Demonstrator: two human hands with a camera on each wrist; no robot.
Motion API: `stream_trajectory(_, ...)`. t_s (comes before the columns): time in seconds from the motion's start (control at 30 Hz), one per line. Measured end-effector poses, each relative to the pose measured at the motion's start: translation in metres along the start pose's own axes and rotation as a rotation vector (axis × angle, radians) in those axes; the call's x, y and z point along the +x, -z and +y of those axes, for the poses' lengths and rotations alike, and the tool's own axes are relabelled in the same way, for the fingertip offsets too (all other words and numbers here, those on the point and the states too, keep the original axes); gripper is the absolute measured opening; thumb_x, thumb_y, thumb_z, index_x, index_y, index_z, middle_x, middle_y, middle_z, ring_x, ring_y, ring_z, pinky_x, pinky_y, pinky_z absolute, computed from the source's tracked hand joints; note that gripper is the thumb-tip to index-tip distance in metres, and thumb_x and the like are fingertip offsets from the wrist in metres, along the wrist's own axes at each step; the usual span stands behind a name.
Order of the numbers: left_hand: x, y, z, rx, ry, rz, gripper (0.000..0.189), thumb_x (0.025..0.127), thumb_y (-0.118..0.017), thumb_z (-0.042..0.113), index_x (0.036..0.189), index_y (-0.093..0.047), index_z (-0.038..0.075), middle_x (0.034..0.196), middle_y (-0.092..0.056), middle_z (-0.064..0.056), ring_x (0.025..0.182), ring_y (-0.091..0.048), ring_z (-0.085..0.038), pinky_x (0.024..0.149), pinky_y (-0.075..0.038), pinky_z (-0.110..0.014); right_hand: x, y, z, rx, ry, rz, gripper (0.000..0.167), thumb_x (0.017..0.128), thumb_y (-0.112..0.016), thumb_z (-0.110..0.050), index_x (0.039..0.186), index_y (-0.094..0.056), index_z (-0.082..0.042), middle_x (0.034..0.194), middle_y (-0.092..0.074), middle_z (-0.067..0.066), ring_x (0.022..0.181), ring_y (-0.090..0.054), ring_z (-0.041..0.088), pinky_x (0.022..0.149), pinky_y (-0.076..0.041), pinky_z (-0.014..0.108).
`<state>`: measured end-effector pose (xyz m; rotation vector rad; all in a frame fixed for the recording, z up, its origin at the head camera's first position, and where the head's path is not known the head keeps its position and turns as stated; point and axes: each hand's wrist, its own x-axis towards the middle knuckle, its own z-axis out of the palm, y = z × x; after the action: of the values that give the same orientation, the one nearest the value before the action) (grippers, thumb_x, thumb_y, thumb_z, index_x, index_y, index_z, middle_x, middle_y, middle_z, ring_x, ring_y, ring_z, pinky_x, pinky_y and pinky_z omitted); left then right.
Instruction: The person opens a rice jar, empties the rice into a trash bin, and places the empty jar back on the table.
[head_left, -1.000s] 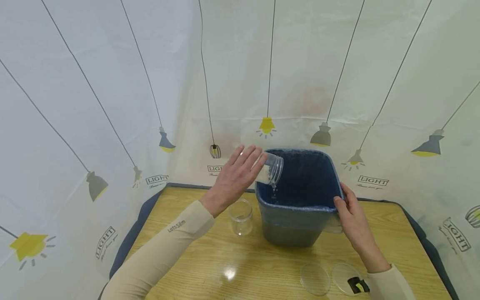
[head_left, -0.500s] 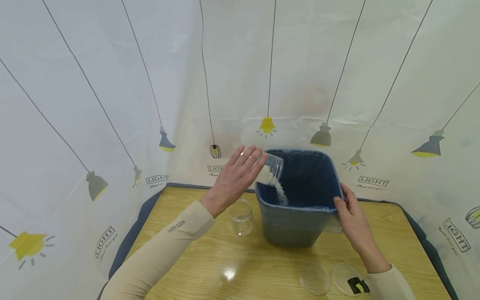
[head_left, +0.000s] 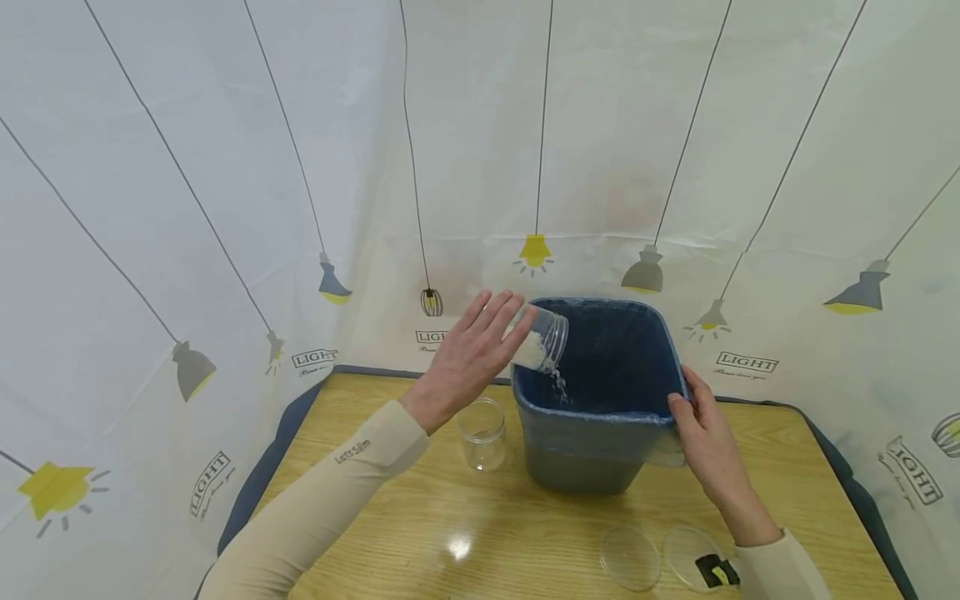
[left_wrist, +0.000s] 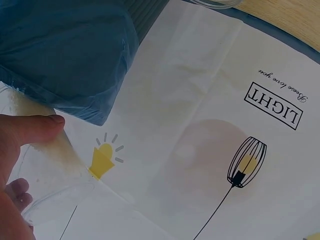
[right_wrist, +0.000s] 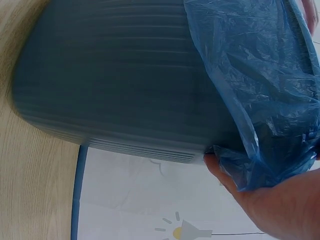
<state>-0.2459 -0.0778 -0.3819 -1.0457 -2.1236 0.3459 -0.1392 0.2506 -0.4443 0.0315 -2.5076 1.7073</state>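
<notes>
My left hand grips a clear plastic jar, tilted mouth-down over the left rim of a dark bin. White grains fall from its mouth into the bin. In the left wrist view the thumb presses the jar's side, with whitish grain showing through the wall. The bin stands upright, lined with a blue plastic bag folded over its rim. On the right side, my right hand holds the rim and bag, thumb on top and fingers outside.
A second clear jar, without a lid, stands on the wooden table left of the bin. Two clear round lids lie near the front: one plain lid and one lid beside a small black-and-yellow item. Lamp-printed sheeting encloses the table.
The falling stream of grains thickened half a second ago and is thinner now. Less white shows in the tilted jar. Both hands and the bin stay in nearly the same place.
</notes>
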Motion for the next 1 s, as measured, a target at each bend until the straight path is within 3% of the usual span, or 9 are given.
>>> stream_trajectory(0.5, 0.0009, 0.0044, 0.0011, 0.067, -0.048, -0.045, 0.072, 0.090, -0.071, -0.002, 0.156, -0.042, 0.007, 0.153, -0.048, -0.016, 0.145, -0.040, -0.032, 0.126, -0.015, -0.047, -0.0013, -0.0008, -0.0001, 0.018, 0.048, -0.003, 0.066, 0.114, -0.035, -0.032, 0.164, -0.008, 0.000, 0.163, -0.024, 0.032, 0.147, -0.030, 0.048, 0.090, -0.032, 0.000)
stream_trajectory(1.0, 0.0025, 0.0070, 0.0024, 0.118, -0.095, -0.047, 0.074, 0.091, -0.073, 0.003, 0.157, -0.040, 0.008, 0.155, -0.046, -0.015, 0.146, -0.039, -0.032, 0.127, -0.012, -0.048, 0.0008, 0.0007, 0.0023, 0.024, 0.012, -0.007, 0.065, 0.114, -0.036, -0.028, 0.165, -0.007, 0.000, 0.165, -0.021, 0.032, 0.149, -0.027, 0.045, 0.090, -0.031, -0.001)
